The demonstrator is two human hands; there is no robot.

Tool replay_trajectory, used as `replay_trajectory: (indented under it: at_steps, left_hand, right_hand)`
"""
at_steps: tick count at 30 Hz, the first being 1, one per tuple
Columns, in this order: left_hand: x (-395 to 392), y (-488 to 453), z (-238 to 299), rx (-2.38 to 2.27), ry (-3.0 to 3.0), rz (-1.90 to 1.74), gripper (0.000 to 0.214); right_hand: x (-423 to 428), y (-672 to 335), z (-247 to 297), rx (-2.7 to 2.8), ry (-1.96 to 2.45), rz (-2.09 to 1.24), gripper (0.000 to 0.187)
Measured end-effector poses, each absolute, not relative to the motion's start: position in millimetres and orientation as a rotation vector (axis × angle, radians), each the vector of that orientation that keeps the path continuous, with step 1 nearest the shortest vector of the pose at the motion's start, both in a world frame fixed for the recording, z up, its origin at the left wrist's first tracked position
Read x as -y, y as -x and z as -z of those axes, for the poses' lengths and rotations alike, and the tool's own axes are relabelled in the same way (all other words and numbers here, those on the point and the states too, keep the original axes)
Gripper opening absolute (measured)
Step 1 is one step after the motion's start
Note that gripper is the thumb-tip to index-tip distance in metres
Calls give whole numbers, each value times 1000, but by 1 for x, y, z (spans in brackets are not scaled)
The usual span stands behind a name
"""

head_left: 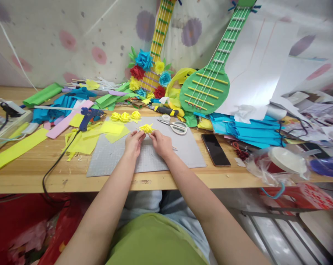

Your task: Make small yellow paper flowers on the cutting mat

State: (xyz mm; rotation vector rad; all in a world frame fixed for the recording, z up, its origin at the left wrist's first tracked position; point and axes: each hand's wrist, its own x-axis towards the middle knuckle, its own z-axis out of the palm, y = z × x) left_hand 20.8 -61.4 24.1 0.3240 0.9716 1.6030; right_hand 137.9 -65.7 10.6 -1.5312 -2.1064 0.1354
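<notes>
Over the grey cutting mat [111, 158], both hands pinch a small yellow paper flower [146, 127]. My left hand [134, 142] has its fingertips closed on the flower's left side. My right hand [161, 142] grips it from the right, and a thin stick [174, 148] pokes out beside that palm. Behind the hands, several finished yellow paper flowers [124, 116] sit in a row. Scissors [176, 127] and a roll of tape [165, 117] lie just right of the held flower. Yellow crepe paper pieces [111, 129] overlap the mat's left corner.
A blue glue gun [88, 117] rests at left, its black cord hanging over the table edge. A phone [215, 149] lies at right. Green [207, 90] and yellow [158, 33] paper-craft instruments lean at the back. Blue crepe paper [238, 129] and a plastic-wrapped roll [282, 162] crowd the right side.
</notes>
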Motion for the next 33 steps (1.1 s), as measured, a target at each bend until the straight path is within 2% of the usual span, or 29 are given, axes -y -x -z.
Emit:
replay_trajectory:
  at_steps: [7,24,33]
  left_hand:
    - [61,-22,-22,-1016,-358,-1661,37]
    - [62,-24,-20,-1065,-519,-1714,44]
    - [62,-20,-20,-1141,-498,-1618,36]
  right_hand:
    - [66,-138,-12,2136,1580,-107,26]
    - [66,-141,-12,2129,1538,-175,25]
    - [67,-142,-14,2154,1567,-138,25]
